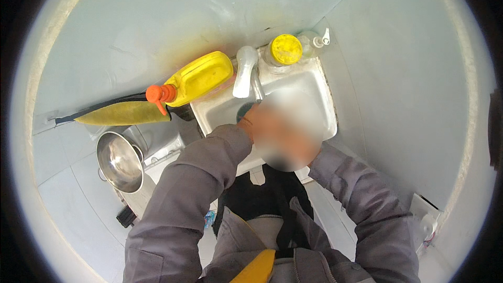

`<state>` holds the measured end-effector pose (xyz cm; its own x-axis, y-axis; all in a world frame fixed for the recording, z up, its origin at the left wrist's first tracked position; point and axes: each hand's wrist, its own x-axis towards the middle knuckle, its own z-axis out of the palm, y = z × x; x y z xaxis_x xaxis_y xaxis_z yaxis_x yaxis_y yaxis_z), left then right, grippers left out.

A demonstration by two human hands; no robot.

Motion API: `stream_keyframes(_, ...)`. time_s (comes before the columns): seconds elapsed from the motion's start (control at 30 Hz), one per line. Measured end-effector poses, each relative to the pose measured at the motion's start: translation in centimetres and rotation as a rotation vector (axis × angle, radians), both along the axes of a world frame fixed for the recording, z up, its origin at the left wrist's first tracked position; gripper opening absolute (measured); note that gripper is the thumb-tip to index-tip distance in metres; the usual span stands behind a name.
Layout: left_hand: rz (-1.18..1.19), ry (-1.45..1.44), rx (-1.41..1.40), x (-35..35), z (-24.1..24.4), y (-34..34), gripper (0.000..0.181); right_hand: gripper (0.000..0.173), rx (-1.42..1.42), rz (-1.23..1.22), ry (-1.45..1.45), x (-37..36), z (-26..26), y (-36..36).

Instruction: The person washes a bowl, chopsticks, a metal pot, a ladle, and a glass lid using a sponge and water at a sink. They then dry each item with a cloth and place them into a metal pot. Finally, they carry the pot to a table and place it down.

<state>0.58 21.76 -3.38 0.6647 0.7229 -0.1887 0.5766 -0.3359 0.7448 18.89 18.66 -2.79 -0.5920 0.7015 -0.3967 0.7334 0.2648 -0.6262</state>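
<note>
Both hands are over the front of a steel sink, in a blurred patch that hides most of them. My left hand comes in from the left, its wrist showing beside a dark round spot in the basin. From the right reaches my right hand, close to the left one. Whether they touch or hold anything cannot be made out. Just behind them stands a faucet with a whitish lever and a metal spout. Grey sleeves cover both forearms.
A yellow jug with an orange pump lies or leans left of the faucet. Right of it are a yellow-lidded jar and a clear pump bottle. A steel bowl sits farther left. Grey walls enclose the sink.
</note>
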Motion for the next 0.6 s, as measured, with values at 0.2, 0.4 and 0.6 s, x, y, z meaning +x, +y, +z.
stream_keyframes(0.2, 0.173, 0.264, 0.171, 2.5, 1.1, -1.2, 0.047, 0.06, -0.405, -0.51, -0.233, 3.4, 1.1, 2.5)
stream_keyframes(0.4, 0.81, -0.476, -0.905, 4.7, 2.6, -2.7, 0.051, 0.061, -0.172, -0.663, 0.441, 4.2, -0.2, 0.0)
stream_keyframes(0.6, 0.859, -0.731, -1.068, 6.1, 5.3, -4.2, 0.048, 0.038, -0.164, -0.746, 0.309, 6.4, 2.0, 0.1)
